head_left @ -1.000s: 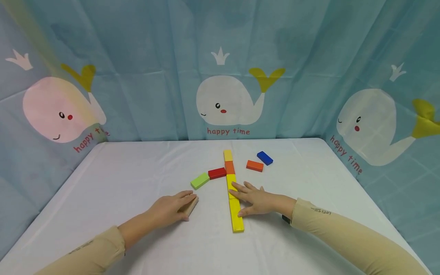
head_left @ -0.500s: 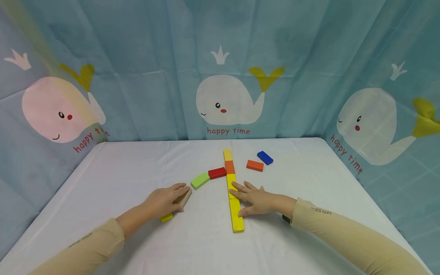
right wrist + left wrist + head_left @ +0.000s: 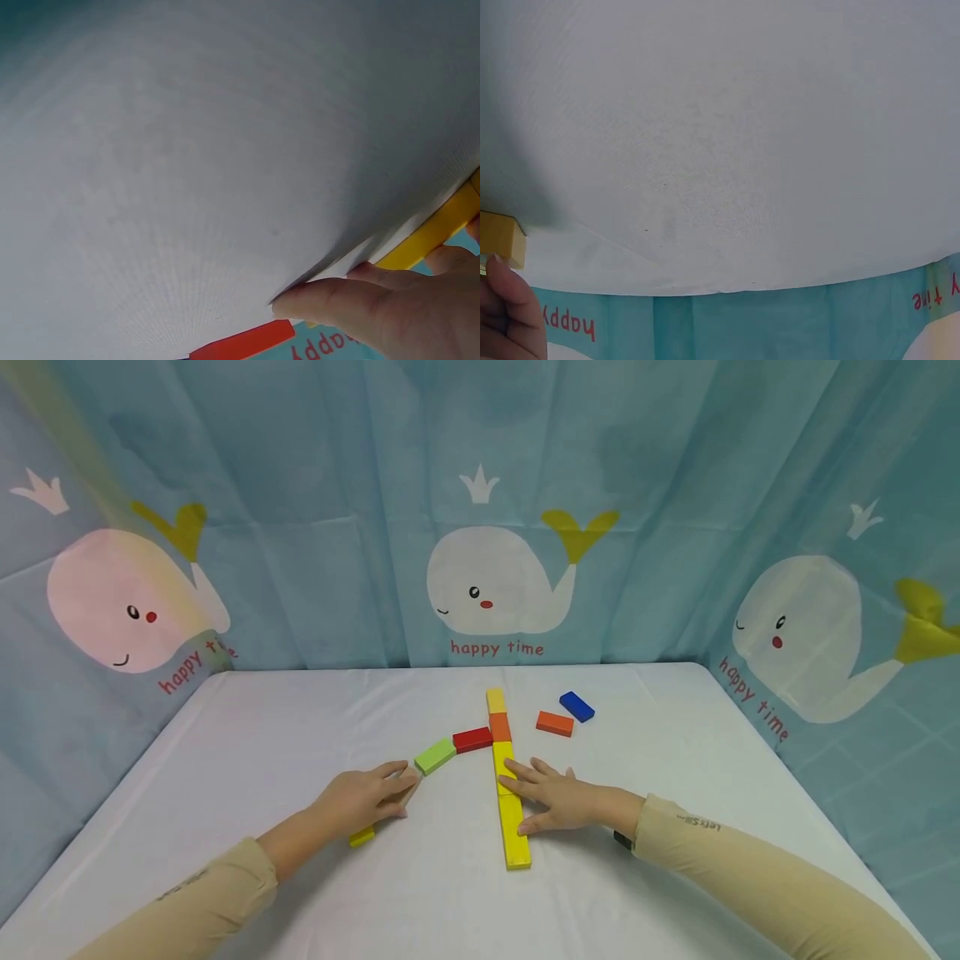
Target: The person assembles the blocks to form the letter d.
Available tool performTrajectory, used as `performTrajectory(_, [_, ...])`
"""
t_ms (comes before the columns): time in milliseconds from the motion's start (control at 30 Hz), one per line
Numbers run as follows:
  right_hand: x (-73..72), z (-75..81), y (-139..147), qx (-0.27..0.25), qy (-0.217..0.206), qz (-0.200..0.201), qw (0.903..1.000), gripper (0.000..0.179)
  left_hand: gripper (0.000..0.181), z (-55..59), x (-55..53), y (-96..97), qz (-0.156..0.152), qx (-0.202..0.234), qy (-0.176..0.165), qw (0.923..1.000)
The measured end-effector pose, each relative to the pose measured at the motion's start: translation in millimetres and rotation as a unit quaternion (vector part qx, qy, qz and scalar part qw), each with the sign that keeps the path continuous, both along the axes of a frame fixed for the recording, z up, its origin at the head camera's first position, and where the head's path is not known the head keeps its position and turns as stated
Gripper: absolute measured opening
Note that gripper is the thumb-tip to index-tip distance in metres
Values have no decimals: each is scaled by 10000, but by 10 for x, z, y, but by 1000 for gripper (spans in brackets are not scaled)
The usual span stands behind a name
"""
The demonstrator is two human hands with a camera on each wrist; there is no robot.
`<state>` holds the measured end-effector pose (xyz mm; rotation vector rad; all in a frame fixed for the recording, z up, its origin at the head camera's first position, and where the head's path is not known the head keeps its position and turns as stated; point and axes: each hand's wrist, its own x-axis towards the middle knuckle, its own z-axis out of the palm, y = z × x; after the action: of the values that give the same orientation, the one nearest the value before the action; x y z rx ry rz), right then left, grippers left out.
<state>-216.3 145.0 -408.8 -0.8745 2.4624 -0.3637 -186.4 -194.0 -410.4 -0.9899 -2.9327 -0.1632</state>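
Observation:
In the head view my left hand [image 3: 366, 800] pinches a pale wooden block [image 3: 409, 792], its far end right at the near end of a light green block [image 3: 435, 757]. Most of the wooden block is hidden under the fingers. A yellow block [image 3: 362, 837] pokes out from below that hand. My right hand [image 3: 558, 799] rests with spread fingers on two long yellow blocks [image 3: 513, 831] laid end to end. Beyond them the line continues with an orange block [image 3: 499, 727] and a paler yellow one [image 3: 496, 700]. A red block [image 3: 472, 740] bridges from this line to the green block.
To the right of the line lie a loose orange-red block [image 3: 555, 723] and a blue block [image 3: 577, 707]. A dark object [image 3: 622, 840] shows partly beneath the right wrist. The white-covered table [image 3: 300, 718] ends at a blue whale-print curtain [image 3: 337, 577].
My left hand has shifted slightly left and away from me, bringing the wooden block up to the green block's end. A yellow block has come into view below it. The right hand stays put.

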Motion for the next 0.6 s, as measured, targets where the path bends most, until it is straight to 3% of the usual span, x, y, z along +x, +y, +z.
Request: performTrajectory(600, [-7,13,-1,41,4,-10,10000,78,54,-58,-32,12,-203,89,419,9989])
